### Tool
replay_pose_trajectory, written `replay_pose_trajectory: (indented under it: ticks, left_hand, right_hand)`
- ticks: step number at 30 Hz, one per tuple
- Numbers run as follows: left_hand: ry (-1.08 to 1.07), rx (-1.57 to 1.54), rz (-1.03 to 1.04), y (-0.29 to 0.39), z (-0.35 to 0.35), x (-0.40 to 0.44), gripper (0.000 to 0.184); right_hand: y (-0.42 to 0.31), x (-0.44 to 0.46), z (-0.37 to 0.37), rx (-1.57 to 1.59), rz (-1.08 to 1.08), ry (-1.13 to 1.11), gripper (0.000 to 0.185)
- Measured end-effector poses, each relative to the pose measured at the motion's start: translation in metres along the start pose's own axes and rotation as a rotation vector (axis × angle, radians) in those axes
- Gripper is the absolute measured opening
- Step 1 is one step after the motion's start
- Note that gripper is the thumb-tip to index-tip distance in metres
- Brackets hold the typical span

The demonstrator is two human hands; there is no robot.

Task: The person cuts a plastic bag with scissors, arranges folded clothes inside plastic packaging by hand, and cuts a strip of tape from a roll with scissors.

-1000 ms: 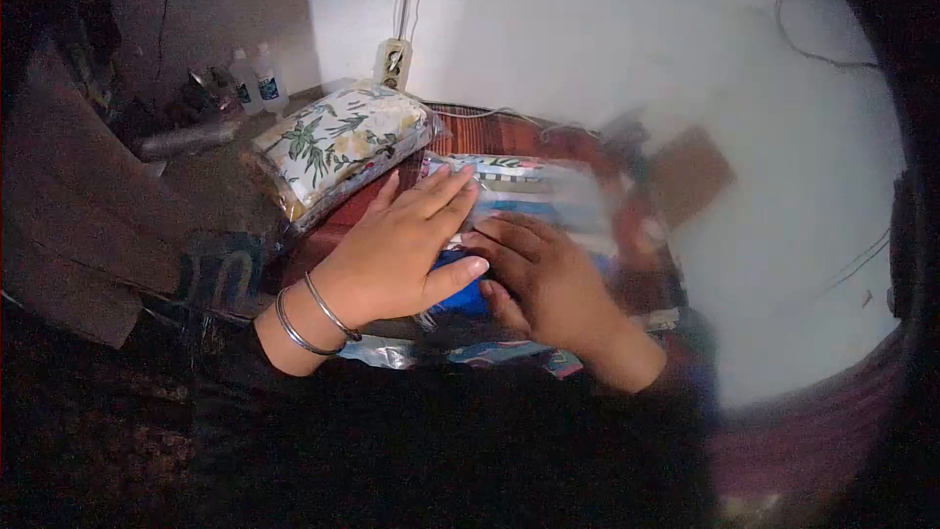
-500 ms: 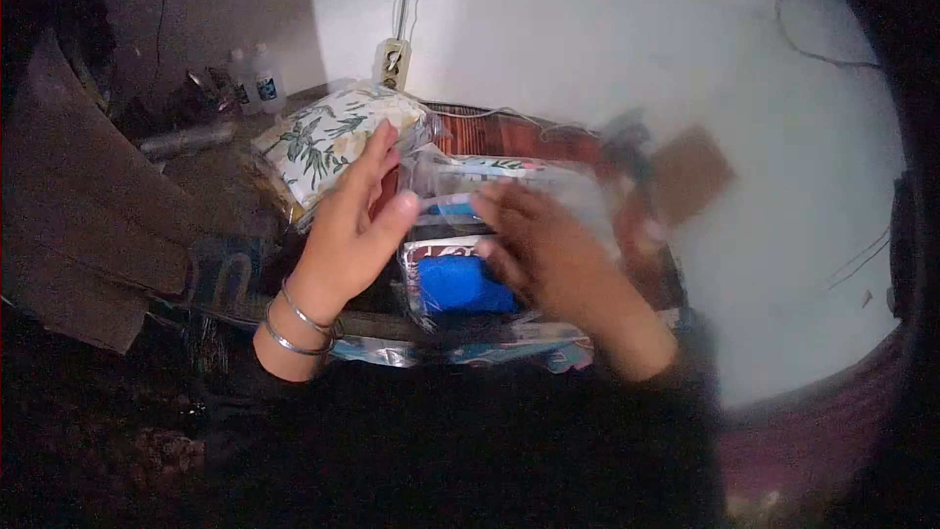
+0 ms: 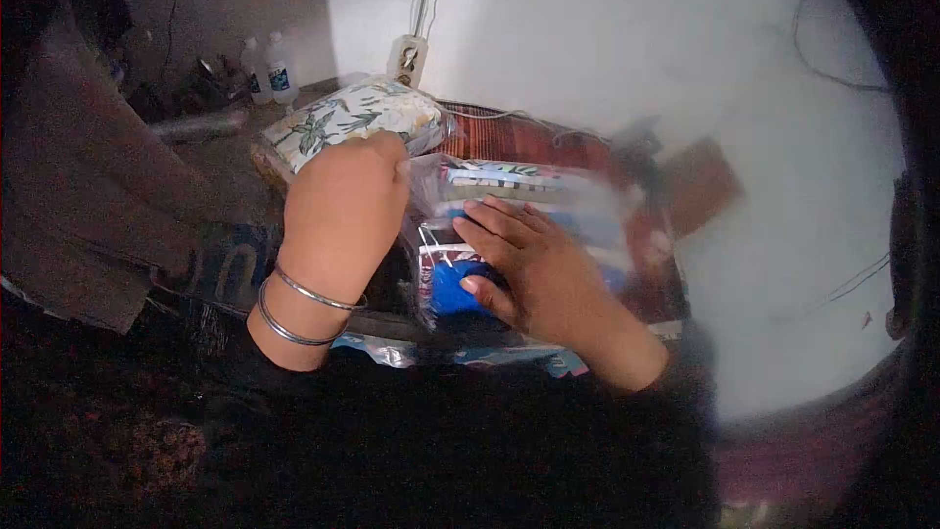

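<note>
Nearest thing is the person's dark clothing, which fills the bottom of the view. Just past it there's a strip of shiny printed plastic poking out along the near edge, kinda silvery blue.

Left wrist has a couple of metal bangles on it. The left hand is bent over with its back up, right at the left edge of the clear plastic packet. Its fingers are tucked down out of sight, so I honestly can't tell if they're pinching the plastic or not. The right hand is easier: palm down on top of the packet, fingers laid out flat and only slightly apart, thumb off to the left over a bright blue folded cloth in the packet's near left part. More folded fabric shows through the plastic farther back, pale and striped bits mostly.

Packet sits in the middle, with a red striped cloth showing beyond it. Far left of the packet is a floral bundle in clear wrap, partly hidden by the left hand. Over on the right there's a blurry brown piece. Way back: two bottles on the left, then a power socket against the white wall.
</note>
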State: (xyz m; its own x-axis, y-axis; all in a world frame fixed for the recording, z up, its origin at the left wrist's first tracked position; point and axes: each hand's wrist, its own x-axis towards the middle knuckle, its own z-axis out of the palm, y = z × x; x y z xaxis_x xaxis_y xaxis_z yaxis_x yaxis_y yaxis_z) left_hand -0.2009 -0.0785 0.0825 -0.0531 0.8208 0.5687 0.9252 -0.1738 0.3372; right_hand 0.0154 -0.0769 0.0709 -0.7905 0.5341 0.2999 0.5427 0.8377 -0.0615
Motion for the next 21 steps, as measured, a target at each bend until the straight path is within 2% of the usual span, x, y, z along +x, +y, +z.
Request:
replay_pose_trajectory:
  ticks: [3,5,6,8,9,11,12,14,15,17,21]
  left_hand:
    - [0.006,-0.048,-0.027,-0.003,-0.009,0.003,0.017]
    - [-0.106,-0.323,0.002,-0.009,-0.018,0.007,0.018]
    - [-0.108,-0.322,0.002,-0.014,-0.021,0.006,0.018]
    - [-0.239,-0.727,-0.016,-0.023,-0.025,0.002,0.02]
    - [-0.24,-0.727,-0.015,-0.023,-0.027,0.0,0.02]
    - [-0.199,-0.433,-0.009,-0.024,-0.028,-0.004,0.022]
    - [-0.197,-0.431,-0.013,-0.028,-0.024,-0.003,0.022]
    - [-0.427,-0.424,0.006,-0.036,-0.012,0.001,0.022]
    - [-0.426,-0.425,0.006,-0.032,-0.013,0.002,0.022]
    - [-0.253,-0.235,-0.01,-0.012,-0.016,0.001,0.029]
    - [-0.128,-0.097,0.047,0.014,-0.011,-0.001,0.023]
  right_hand:
    - [0.002,-0.001,0.003,-0.005,-0.002,0.008,0.051]
    - [0.002,-0.002,0.003,-0.002,-0.02,0.024,0.051]
    - [0.002,-0.002,0.002,-0.006,-0.04,0.041,0.05]
    - [0.002,-0.001,0.002,-0.006,-0.04,0.04,0.05]
    - [0.002,-0.001,0.001,-0.007,-0.042,0.039,0.05]
    - [0.003,-0.001,0.003,-0.001,-0.051,0.05,0.05]
    - [0.003,-0.001,0.004,0.006,-0.062,0.06,0.05]
    - [0.003,0.001,0.004,0.012,-0.071,0.06,0.05]
    - [0.003,0.001,0.004,0.019,-0.075,0.06,0.051]
    - [0.002,0.0,0.004,0.001,-0.066,0.052,0.051]
    - [-0.004,0.0,0.003,-0.084,-0.05,0.06,0.05]
